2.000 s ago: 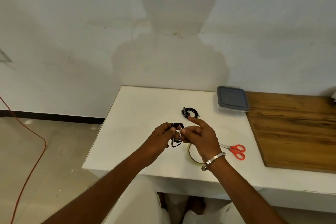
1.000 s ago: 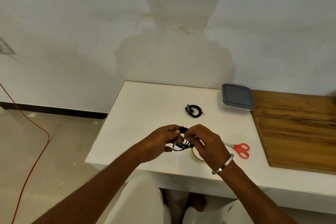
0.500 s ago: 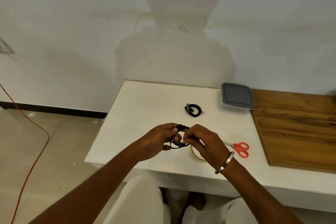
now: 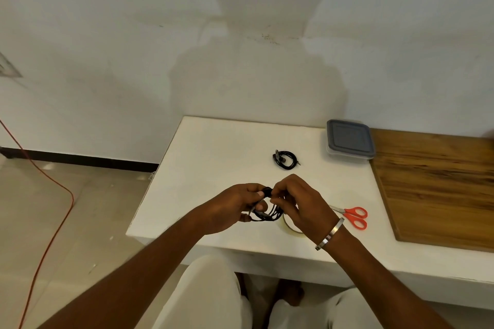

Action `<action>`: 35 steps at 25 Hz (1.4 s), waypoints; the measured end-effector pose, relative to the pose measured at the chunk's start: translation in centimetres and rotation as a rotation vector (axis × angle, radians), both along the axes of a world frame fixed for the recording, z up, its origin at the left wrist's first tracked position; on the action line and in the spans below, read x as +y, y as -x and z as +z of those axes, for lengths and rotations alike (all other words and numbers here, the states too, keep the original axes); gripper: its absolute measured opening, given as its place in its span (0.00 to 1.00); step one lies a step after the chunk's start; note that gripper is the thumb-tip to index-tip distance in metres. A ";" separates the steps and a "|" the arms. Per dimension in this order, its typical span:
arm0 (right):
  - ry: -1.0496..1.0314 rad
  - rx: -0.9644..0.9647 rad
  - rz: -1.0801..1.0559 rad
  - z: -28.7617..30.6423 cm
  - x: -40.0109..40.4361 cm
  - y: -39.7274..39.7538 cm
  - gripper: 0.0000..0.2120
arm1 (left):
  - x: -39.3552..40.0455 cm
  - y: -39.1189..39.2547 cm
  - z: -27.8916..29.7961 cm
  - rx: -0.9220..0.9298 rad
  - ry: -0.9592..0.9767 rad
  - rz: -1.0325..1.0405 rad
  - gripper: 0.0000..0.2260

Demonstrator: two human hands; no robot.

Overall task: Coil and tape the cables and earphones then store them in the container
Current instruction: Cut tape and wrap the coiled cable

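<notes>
A black coiled cable [image 4: 266, 212] hangs between my two hands above the front of the white table [image 4: 213, 157]. My left hand [image 4: 232, 207] grips its left side with curled fingers. My right hand [image 4: 299, 203] pinches the coil's top and right side. A second coiled black cable [image 4: 285, 159] lies on the table farther back. The tape roll [image 4: 288, 226] lies flat on the table, partly hidden under my right wrist. The closed container [image 4: 349, 139] with a grey lid stands at the back right.
Red-handled scissors [image 4: 352, 216] lie to the right of my right hand. A wooden board [image 4: 438, 187] covers the table's right part. An orange cord [image 4: 50, 211] runs across the floor at left. My knees are below the table's front edge.
Both hands have kept hold of the cable coil and worked it between the fingers; my right forefinger, stretched out two seconds ago, is now curled onto the coil.
</notes>
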State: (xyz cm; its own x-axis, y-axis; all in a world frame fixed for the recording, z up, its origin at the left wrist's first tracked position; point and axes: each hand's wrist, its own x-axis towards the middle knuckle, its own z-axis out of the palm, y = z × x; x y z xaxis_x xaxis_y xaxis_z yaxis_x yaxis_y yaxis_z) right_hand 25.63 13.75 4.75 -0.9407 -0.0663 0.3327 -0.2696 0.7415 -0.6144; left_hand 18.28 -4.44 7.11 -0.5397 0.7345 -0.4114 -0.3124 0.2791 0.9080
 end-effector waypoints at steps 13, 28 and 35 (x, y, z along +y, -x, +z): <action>-0.062 -0.006 -0.055 -0.1 -0.4 0.0 0.07 | 0.0 0.2 -0.4 0.111 0.089 -0.073 0.09; -0.252 -0.001 0.174 -0.9 -0.1 0.0 0.09 | -0.2 0.6 0.1 0.456 0.241 -0.341 0.08; -0.372 0.106 0.199 -0.9 -0.2 -0.2 0.08 | -0.3 0.5 0.1 0.536 0.258 -0.399 0.07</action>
State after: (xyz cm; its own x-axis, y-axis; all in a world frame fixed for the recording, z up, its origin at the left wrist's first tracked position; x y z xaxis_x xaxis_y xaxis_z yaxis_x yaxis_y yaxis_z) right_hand 25.88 13.54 3.86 -0.8597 -0.3760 0.3459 -0.4764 0.8345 -0.2769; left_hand 17.80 -4.75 7.25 -0.4265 0.8330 -0.3526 0.3290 0.5059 0.7974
